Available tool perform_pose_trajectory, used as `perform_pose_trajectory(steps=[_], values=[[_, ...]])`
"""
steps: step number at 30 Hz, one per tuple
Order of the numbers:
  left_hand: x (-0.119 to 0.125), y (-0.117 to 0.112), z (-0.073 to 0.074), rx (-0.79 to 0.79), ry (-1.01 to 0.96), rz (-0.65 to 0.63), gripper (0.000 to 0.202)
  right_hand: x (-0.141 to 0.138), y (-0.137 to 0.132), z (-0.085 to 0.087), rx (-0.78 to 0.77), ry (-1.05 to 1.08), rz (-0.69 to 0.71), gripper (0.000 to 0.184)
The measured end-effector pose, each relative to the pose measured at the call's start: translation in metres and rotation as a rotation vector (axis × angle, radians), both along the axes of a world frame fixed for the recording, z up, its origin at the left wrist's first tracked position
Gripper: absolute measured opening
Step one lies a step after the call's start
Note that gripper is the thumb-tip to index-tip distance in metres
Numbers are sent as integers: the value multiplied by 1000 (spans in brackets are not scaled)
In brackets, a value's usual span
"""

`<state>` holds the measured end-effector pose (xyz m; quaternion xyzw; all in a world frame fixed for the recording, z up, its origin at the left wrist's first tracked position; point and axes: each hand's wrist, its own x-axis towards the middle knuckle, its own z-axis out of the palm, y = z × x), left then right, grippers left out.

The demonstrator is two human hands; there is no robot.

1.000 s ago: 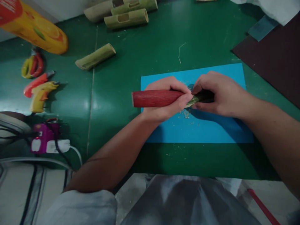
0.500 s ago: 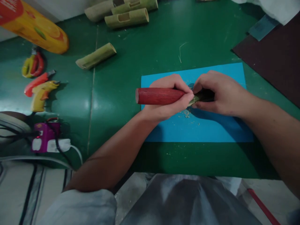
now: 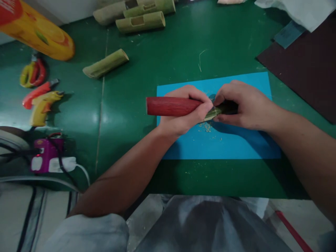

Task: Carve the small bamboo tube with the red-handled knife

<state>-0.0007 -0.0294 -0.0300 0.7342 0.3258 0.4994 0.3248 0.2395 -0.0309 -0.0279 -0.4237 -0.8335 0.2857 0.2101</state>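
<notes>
My left hand [image 3: 187, 115] is closed round a tool with a thick red wooden handle [image 3: 172, 106]. Its working end is hidden behind the fingers, so I cannot tell its kind. In my right hand [image 3: 241, 103] is a green bamboo piece [image 3: 216, 112], pinched between thumb and fingers and partly covered by them. The fingertips of both hands nearly meet at the bamboo's left end. Beneath them lies a blue sheet [image 3: 236, 147], with pale shavings [image 3: 208, 127] scattered just below the bamboo.
On the green table [image 3: 147, 63], a bamboo tube [image 3: 106, 63] and several notched tubes [image 3: 140, 22] lie farther back. To the left are scissors [image 3: 33, 74], a yellow glue gun [image 3: 42, 110], a purple power adapter [image 3: 47, 154] and an orange bottle [image 3: 42, 33]. A dark board [image 3: 304, 66] lies right.
My left hand and the red-handled tool have drawn slightly left, away from the right hand, baring more of the bamboo's end. My right hand keeps its hold. The whole view has shifted a little.
</notes>
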Motion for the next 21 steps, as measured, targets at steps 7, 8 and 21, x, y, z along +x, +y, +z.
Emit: perform_pose_trajectory(steps=[7, 8, 21], values=[[-4, 4, 0, -17, 35, -116, 17, -1, -1, 2, -13, -10, -18, 25], [-4, 4, 0, -12, 39, -116, 18, -1, -1, 2, -6, -10, -21, 26], [1, 9, -7, 74, -45, -65, 40, -2, -1, 2, -16, 17, -12, 23]])
